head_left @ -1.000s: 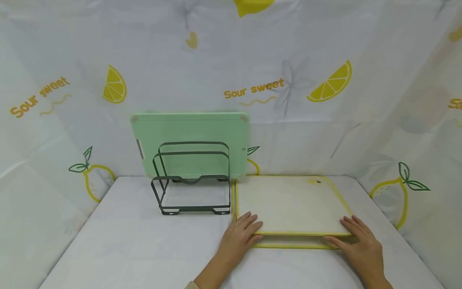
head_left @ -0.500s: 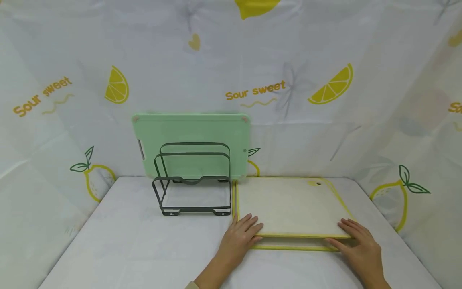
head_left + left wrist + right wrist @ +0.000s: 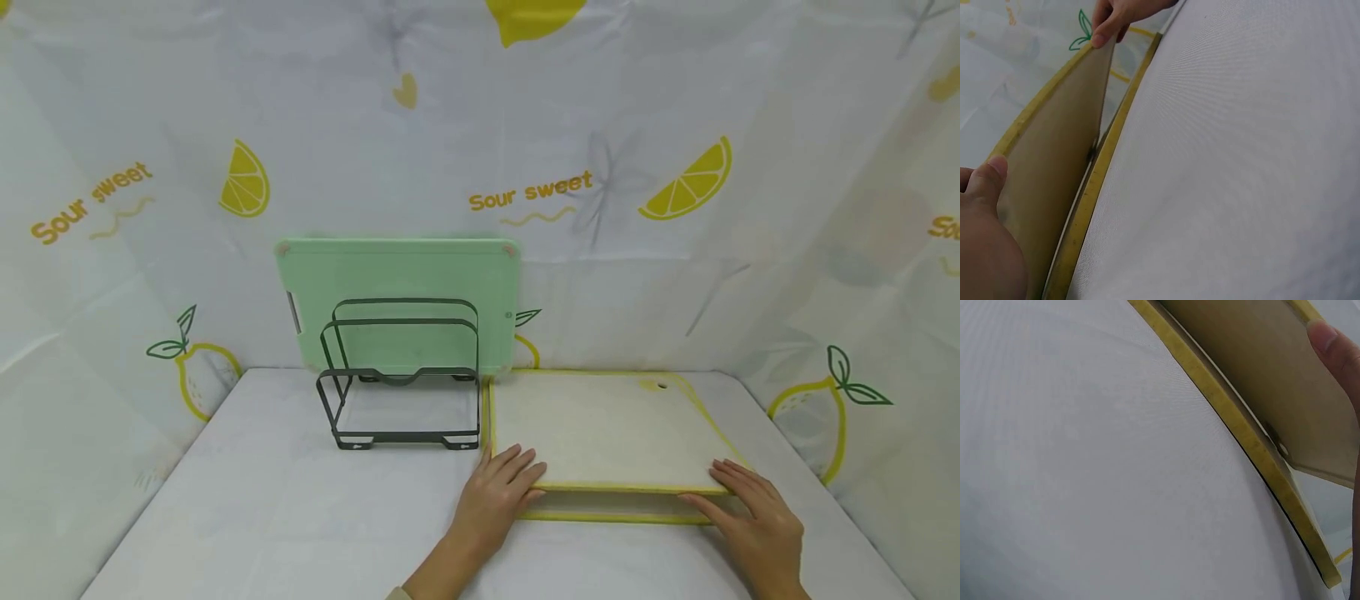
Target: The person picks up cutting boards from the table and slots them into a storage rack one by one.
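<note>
A cream cutting board [image 3: 600,429] with yellow edges is raised at its near edge, tilted over a second, similar cutting board [image 3: 622,517] flat on the table. My left hand [image 3: 493,498] holds the upper board near its left front corner, fingers on top and thumb at the front edge. At the right front corner my right hand [image 3: 757,521] grips it the same way. In the left wrist view, the upper board's underside [image 3: 1054,144] slopes down to the lower board. The right wrist view shows a hole near the far edge of the upper board, and my right thumb [image 3: 1329,347] at its raised edge.
Left of the boards stands a black wire rack [image 3: 408,435] with several upright loops. A green cutting board [image 3: 405,267] stands upright behind the front loops. A white lemon-print sheet [image 3: 615,108] rises at the back and sides of the white table [image 3: 277,508].
The head view has tipped up a little, so the scene sits slightly lower. My right hand has shifted slightly right on the board's edge. The left hand keeps its grip.
</note>
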`<state>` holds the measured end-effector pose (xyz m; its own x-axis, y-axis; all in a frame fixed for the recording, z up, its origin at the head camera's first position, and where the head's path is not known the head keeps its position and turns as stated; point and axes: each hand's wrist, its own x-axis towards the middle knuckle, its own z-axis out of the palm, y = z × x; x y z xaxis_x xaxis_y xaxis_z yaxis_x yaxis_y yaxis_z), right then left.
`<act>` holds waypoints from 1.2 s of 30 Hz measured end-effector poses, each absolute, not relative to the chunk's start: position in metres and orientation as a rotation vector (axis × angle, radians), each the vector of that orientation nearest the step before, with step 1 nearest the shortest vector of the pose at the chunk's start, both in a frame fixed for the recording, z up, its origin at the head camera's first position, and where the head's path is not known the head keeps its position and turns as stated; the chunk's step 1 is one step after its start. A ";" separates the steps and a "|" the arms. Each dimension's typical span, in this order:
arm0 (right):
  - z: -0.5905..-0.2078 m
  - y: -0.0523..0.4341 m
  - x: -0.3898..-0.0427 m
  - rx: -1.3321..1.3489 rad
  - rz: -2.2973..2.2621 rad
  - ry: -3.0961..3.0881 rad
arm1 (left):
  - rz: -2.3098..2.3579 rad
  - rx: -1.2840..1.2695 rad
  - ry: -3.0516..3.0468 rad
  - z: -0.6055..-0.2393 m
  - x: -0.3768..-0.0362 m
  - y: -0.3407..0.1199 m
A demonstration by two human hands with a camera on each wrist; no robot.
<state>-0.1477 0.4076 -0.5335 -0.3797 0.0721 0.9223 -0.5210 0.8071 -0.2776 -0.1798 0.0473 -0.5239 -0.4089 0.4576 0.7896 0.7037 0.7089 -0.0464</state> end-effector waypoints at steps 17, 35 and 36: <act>-0.528 0.412 -0.142 0.239 0.871 -1.946 | -0.330 -0.878 -1.944 -0.521 -0.180 0.050; -0.527 0.408 -0.142 0.204 0.889 -1.829 | -0.369 -0.851 -1.923 -0.518 -0.178 0.050; -0.526 0.408 -0.142 0.201 0.885 -1.833 | -0.372 -0.848 -1.921 -0.517 -0.178 0.051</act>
<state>-0.1417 0.4083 -0.5264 -0.4430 0.2565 0.8590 -0.5135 0.7129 -0.4776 -0.1777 0.0506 -0.5174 -0.2905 0.4018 0.8684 0.6966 0.7110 -0.0959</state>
